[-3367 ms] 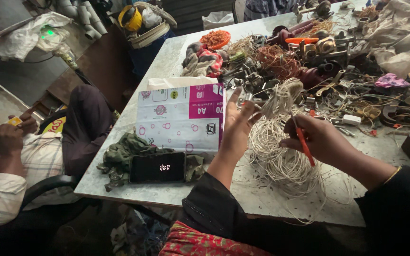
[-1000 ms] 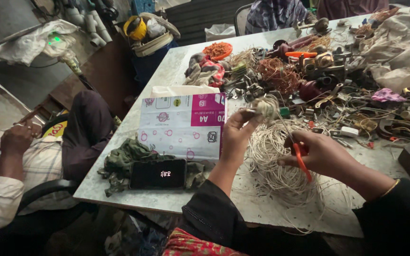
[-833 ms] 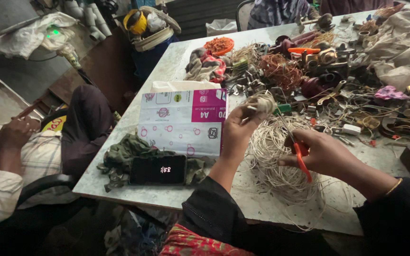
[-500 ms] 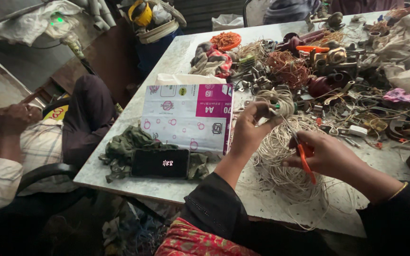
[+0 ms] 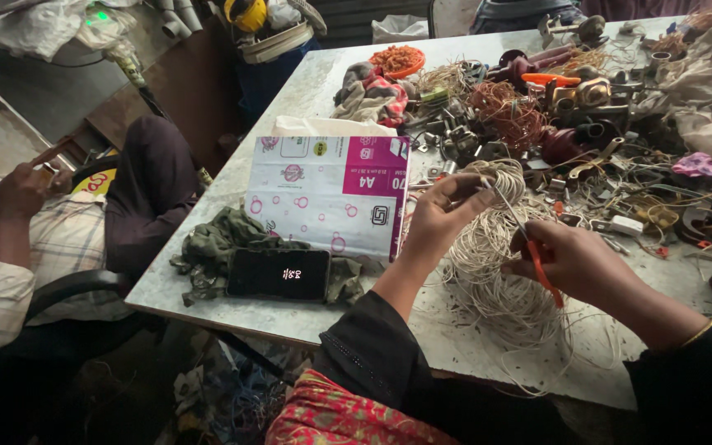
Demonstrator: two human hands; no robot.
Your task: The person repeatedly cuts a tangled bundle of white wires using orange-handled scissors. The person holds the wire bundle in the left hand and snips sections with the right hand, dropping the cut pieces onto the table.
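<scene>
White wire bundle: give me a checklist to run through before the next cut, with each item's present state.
1. Left hand pinches a strand of the white wire bundle: ok.
2. Right hand grips the orange-handled tool: ok.
3. Tool tip closed on the strand: cannot tell.
4. Phone lies apart from the bundle: ok.
5. Table free of clutter near the bundle: not ok, metal scrap crowds it.

Soft daylight falls evenly on the table [image 5: 306, 82]; beyond the fingers [image 5: 463, 185] clutter stays sharp, while below the wrists the frame sinks into shadow.
</scene>
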